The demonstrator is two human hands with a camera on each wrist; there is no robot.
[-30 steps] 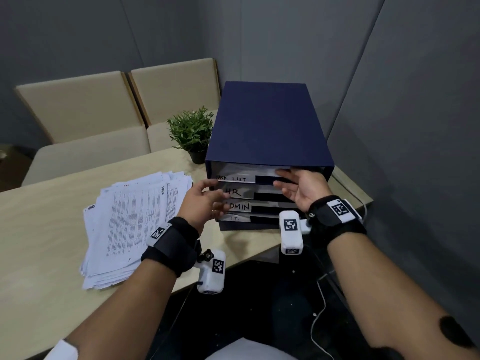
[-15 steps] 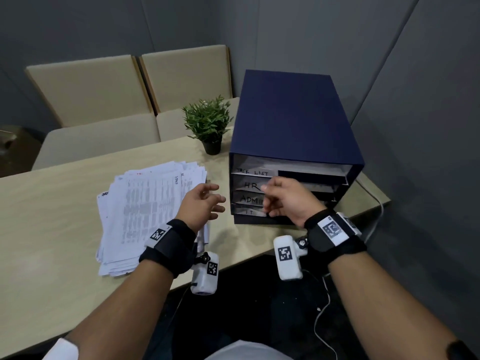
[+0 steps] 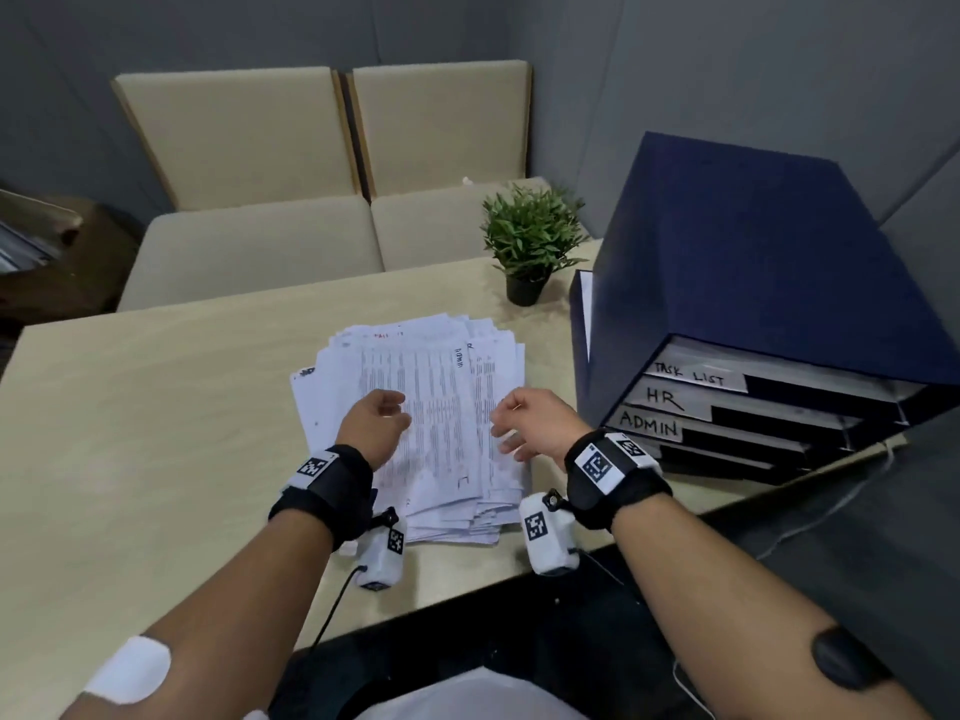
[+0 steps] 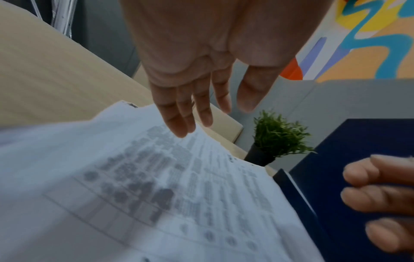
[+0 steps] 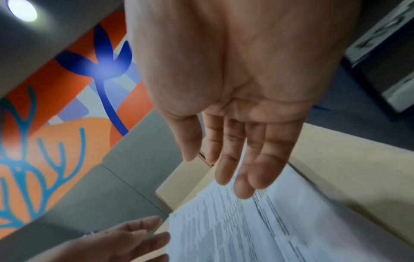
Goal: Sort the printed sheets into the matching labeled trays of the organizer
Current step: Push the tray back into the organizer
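Observation:
A loose pile of printed sheets (image 3: 431,407) lies on the beige table (image 3: 156,407), also seen in the wrist views (image 4: 156,195) (image 5: 246,230). The dark blue organizer (image 3: 753,283) stands at the right, its trays labelled TASK LIST (image 3: 691,375), HR (image 3: 665,398) and ADMIN (image 3: 649,424); a lower tray's label is hidden. My left hand (image 3: 376,420) hovers over the pile's left part, fingers relaxed, holding nothing (image 4: 197,106). My right hand (image 3: 524,426) hovers over the pile's right edge, fingers straight and empty (image 5: 235,159).
A small potted plant (image 3: 530,246) stands between the pile and the organizer at the table's far edge. Two beige chairs (image 3: 322,148) sit behind the table. A grey wall panel (image 3: 779,70) is close behind the organizer. A cable (image 3: 831,511) hangs off the table's right corner.
Both hands have drawn back from the organizer's trays and moved left over the pile of sheets. The head view has swung left, so the organizer now sits at the right.

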